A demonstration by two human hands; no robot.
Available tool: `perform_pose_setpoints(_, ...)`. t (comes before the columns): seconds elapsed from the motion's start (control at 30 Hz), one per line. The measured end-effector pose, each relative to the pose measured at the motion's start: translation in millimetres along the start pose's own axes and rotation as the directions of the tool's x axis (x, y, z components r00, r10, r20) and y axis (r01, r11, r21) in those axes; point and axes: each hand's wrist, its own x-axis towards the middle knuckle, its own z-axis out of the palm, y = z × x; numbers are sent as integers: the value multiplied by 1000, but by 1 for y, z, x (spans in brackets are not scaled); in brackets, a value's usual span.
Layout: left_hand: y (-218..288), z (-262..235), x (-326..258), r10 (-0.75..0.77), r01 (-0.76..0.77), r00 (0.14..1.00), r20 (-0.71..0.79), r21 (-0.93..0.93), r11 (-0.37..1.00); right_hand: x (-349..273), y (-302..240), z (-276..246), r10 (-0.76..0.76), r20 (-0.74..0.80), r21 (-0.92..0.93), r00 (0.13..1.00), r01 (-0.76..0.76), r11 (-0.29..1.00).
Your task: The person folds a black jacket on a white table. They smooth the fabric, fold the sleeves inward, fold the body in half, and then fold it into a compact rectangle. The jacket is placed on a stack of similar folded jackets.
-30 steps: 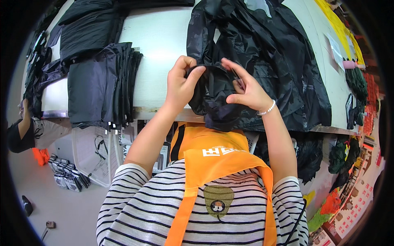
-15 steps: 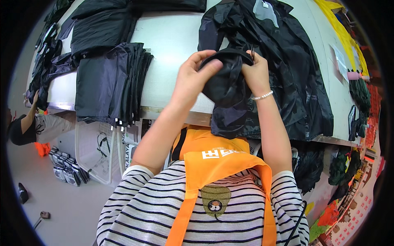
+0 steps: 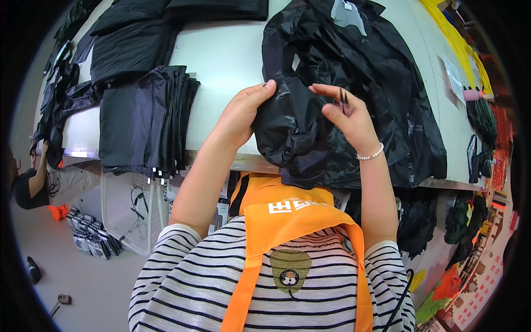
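Hands raised at table edge, both on black shiny garment [image 3: 298,127] bunched between them. Left hand [image 3: 240,113] closed on fabric's left fold, holding it taut; right hand [image 3: 345,116] pinching small dark tool at upper edge. Rest of garment spread over white table [image 3: 221,52]. Folded black stack [image 3: 141,119] well apart, left.

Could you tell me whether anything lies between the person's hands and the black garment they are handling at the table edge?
Nothing visible does: the left hand and the right hand both grip the black garment directly, above the white table.
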Motion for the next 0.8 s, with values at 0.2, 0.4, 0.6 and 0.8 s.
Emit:
perform_pose_setpoints(0.2,22,-1,9,95,-95,995,16,-6,995,-1,-8,8,-8,90,-90,996,16,996)
perform_pose_setpoints(0.4,-23,67,-17,554,-503,832,-18,396,768,70,13,17,-516,-614,-524,598,180,832)
perform_pose_setpoints(0.6,-23,-55,54,863,-291,473,-177,893,343,42,7,68,-364,-381,-476,850,157,865)
perform_pose_setpoints(0.8,-20,-19,42,810,-367,557,-182,821,437,24,13,87,-272,-383,-318,883,150,936)
